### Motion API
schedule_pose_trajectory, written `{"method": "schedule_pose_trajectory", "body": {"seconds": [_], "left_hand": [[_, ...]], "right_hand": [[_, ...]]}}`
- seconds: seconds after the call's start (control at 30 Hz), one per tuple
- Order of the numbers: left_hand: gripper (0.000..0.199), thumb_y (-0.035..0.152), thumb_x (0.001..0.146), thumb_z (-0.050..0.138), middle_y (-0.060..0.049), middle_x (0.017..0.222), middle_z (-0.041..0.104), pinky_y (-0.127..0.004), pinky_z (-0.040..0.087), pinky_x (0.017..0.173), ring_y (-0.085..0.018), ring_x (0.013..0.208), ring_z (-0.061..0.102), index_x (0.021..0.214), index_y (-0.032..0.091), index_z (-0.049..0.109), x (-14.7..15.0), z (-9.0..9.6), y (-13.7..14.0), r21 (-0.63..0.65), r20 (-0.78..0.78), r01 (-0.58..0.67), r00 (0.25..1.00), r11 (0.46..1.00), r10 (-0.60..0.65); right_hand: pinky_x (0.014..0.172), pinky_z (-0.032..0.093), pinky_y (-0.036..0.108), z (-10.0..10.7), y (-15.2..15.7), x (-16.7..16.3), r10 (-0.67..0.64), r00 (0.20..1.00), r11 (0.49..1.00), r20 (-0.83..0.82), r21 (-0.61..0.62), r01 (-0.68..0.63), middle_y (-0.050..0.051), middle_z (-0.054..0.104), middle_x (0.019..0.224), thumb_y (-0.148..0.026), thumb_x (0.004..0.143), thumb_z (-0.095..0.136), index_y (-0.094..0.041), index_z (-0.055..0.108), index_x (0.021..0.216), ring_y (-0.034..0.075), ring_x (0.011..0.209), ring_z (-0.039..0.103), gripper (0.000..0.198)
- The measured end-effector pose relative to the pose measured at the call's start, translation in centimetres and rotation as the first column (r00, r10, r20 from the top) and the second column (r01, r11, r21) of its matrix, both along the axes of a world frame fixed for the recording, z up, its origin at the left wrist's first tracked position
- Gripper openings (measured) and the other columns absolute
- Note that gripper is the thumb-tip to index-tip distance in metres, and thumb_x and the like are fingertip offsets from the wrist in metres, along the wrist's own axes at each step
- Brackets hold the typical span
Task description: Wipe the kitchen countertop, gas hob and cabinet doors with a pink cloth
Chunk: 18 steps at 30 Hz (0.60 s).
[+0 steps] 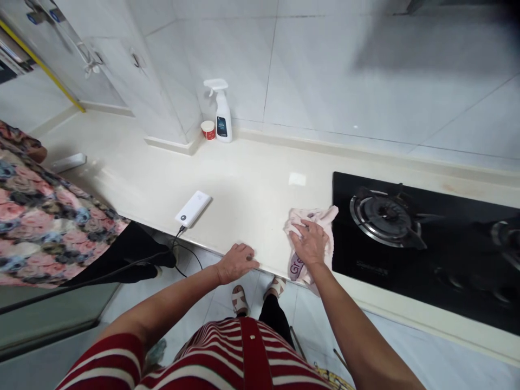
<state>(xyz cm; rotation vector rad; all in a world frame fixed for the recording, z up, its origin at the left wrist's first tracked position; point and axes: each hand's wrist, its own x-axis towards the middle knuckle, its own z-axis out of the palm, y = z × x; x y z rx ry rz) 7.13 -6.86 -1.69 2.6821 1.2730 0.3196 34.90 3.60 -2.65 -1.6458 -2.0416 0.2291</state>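
Pressing flat on a pink cloth (311, 238), right hand (311, 244); left hand (238, 261) open on counter edge (244, 184)

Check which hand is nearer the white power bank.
Left. The left hand rests on the counter edge just right of the power bank; the right hand presses the pink cloth farther right.

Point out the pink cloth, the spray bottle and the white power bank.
pink cloth (320, 216): head view, upper edge beyond the right hand.
spray bottle (223, 124): head view, dark label.
white power bank (194, 208): head view, top face.
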Motion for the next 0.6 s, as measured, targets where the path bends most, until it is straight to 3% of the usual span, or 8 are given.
{"method": "schedule_pose_trajectory", "body": {"seconds": [0.27, 0.6], "left_hand": [[0.029, 0.024, 0.093, 0.055, -0.006, 0.111, 0.057, -0.037, 0.033, 0.084, -0.022, 0.098, 0.045, 0.113, 0.041, 0.067, -0.04, 0.15, 0.2, -0.001, -0.026, 0.026, 0.999, 1.0, -0.026], [0.028, 0.022, 0.093, 0.053, -0.007, 0.112, 0.057, -0.038, 0.033, 0.084, -0.023, 0.1, 0.045, 0.112, 0.038, 0.067, -0.25, 0.38, 0.24, -0.013, -0.051, 0.032, 0.998, 0.999, -0.033]], "right_hand": [[0.102, 0.026, 0.049, -0.42, 0.17, -0.05, -0.006, 1.0, 1.0, 0.001, -0.014, 0.006, 0.006, 0.056, 0.131, -0.042, 0.091, 0.052, -0.029, 0.072, 0.112, 0.031, 0.123, 0.04, 0.031], [0.1, 0.026, 0.047, -0.35, 0.06, 0.03, 0.006, 1.0, 1.0, 0.017, 0.002, -0.006, 0.006, 0.056, 0.132, -0.043, 0.092, 0.051, -0.029, 0.071, 0.112, 0.03, 0.124, 0.041, 0.031]]}}
